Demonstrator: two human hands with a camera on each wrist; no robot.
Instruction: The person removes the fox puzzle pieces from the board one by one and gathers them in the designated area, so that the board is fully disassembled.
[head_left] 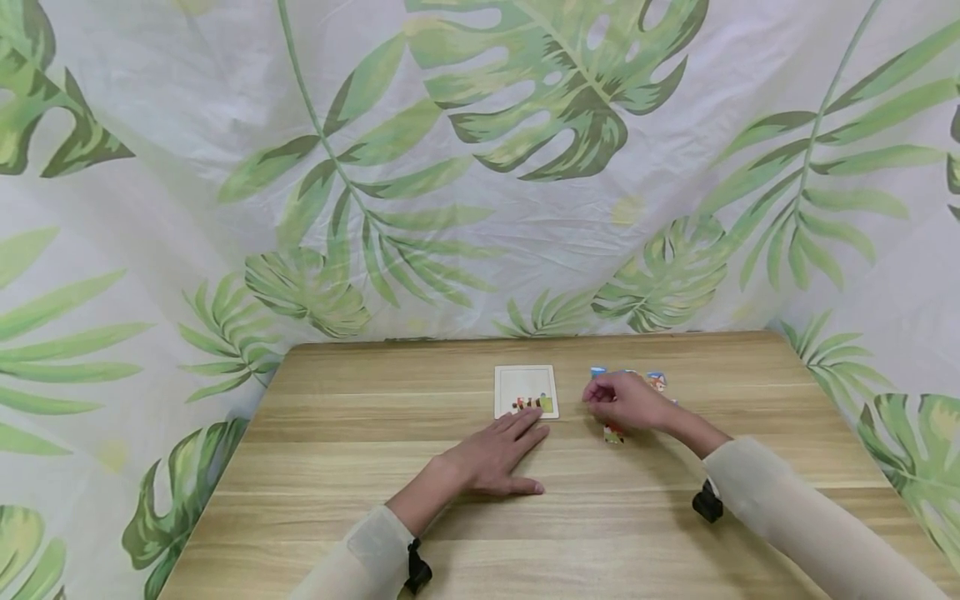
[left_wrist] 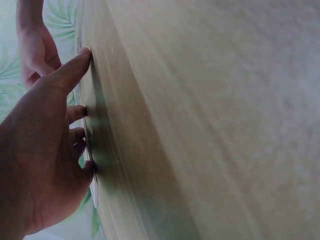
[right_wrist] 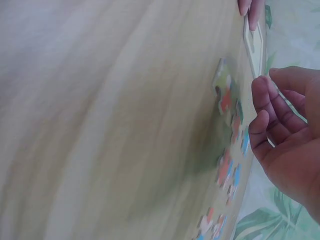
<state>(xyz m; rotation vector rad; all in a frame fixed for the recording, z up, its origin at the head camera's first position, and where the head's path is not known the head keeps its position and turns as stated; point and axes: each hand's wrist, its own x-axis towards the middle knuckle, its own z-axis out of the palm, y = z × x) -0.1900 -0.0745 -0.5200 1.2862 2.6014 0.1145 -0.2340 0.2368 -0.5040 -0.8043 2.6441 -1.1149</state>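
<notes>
A white square puzzle tray (head_left: 522,382) lies on the table, with a strip of coloured puzzle pieces (head_left: 546,404) along its near edge. My left hand (head_left: 498,457) rests flat, fingers spread, its fingertips at that near edge and the thumb out to the side. Right of the tray, my right hand (head_left: 626,402) hovers over loose puzzle pieces, its fingers loosely bent and nothing visible between them. One loose piece with green and red (right_wrist: 223,87) lies below this hand in the right wrist view. Other pieces are partly hidden behind the hand in the head view.
Loose pieces, among them a blue one (head_left: 597,371) and one with a cartoon figure (head_left: 657,381), lie around the right hand. The wood-grain table (head_left: 360,467) ends at a leaf-patterned cloth (head_left: 450,167) at the back. Black wrist cameras (head_left: 707,502) sit at both cuffs.
</notes>
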